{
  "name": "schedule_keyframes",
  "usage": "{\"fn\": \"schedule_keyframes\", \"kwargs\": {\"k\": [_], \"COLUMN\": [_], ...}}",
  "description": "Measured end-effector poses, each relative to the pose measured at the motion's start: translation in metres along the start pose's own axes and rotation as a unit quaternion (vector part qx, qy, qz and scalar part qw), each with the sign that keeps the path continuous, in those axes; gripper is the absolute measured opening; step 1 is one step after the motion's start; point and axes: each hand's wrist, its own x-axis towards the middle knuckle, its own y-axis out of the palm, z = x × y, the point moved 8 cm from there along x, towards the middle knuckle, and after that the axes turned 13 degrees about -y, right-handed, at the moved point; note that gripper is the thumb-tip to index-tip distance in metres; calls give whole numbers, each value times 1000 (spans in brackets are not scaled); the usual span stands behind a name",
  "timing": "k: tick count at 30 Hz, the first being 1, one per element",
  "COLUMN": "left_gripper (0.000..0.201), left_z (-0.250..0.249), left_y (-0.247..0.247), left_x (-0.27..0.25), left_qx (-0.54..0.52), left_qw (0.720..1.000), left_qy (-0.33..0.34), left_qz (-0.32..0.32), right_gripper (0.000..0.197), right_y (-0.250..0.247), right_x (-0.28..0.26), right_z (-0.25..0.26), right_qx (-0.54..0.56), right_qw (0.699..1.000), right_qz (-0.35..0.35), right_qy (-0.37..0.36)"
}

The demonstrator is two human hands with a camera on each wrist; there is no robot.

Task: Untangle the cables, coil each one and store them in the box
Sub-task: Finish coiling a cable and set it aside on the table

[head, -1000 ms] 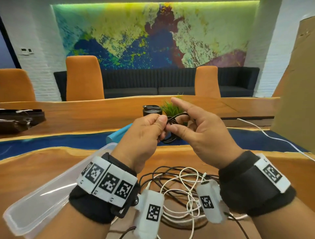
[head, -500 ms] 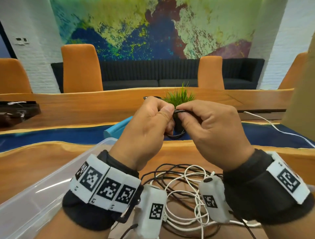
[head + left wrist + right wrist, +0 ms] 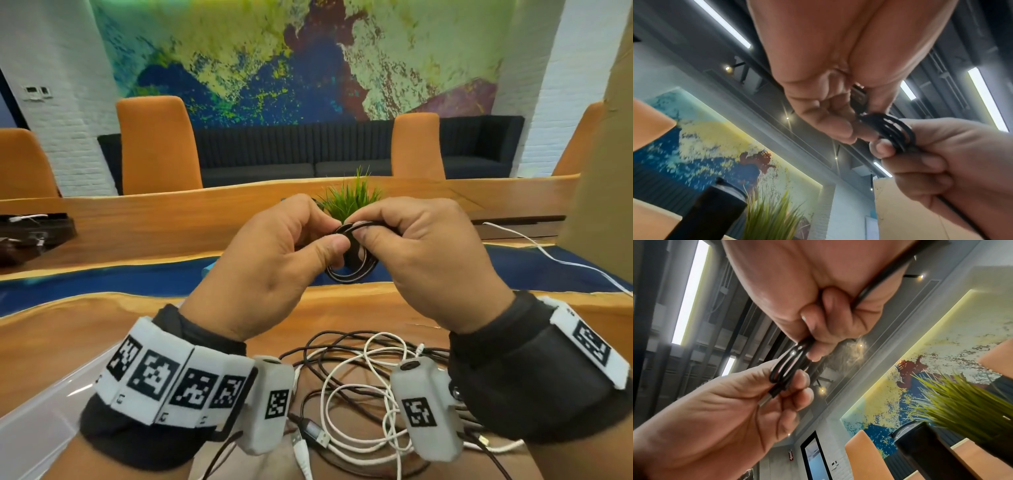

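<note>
1. The left hand (image 3: pixel 274 260) and the right hand (image 3: pixel 424 260) are holding a small black cable coil (image 3: pixel 352 263) between them, raised above the tabletop (image 3: pixel 113 329) and in front of a green plant (image 3: pixel 352 198).
2. The left fingers (image 3: pixel 797 382) are pinching the coil's upper edge together with its metal-tipped plug (image 3: pixel 766 398), thumb against fingertips.
3. The right fingers (image 3: pixel 885 147) are curling tightly around the same upper part of the loops, with 1 strand running back through the palm toward the wrist.
4. The coil is hanging edge-on to the person, its loops standing upright with the long axis running top to bottom and the lower arc dangling free under both hands.
5. A tangle of black and white cables (image 3: pixel 356 387) is lying on the tabletop below the wrists, near the person.
6. A clear plastic box (image 3: pixel 44 421) is sitting to the left, just beside the left wrist.
</note>
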Motion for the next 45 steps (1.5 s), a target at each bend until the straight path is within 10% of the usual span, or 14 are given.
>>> {"fn": "schedule_keyframes", "kwargs": {"k": [8, 19, 24, 28, 35, 37, 45], "left_gripper": [10, 7, 8, 5, 2, 3, 13], "left_z": [2, 5, -1, -5, -8, -7, -11], "left_y": [-15, -18, -10, -10, -5, -5, -16], "left_x": [0, 0, -2, -4, -5, -4, -6], "left_qx": [46, -33, -86, -102, -145, -155, -120], "left_qw": [996, 998, 996, 995, 988, 986, 989], "left_qy": [2, -25, -7, 10, 30, 37, 78], "left_qz": [-76, -51, 2, 21, 50, 44, -42], "right_gripper": [16, 14, 10, 14, 6, 49, 14], "right_y": [-9, -11, -15, 2, 40, 52, 71], "right_x": [0, -6, -11, -19, -24, -29, -37], "right_z": [-2, -35, -40, -40, -42, -38, -9], "right_qx": [116, -250, 3, 346, 626, 664, 707], "right_qw": [991, 961, 984, 883, 680, 637, 601], "right_qz": [18, 113, 6, -86, -128, -87, 33], "right_qy": [60, 41, 180, 304, 360, 383, 372]}}
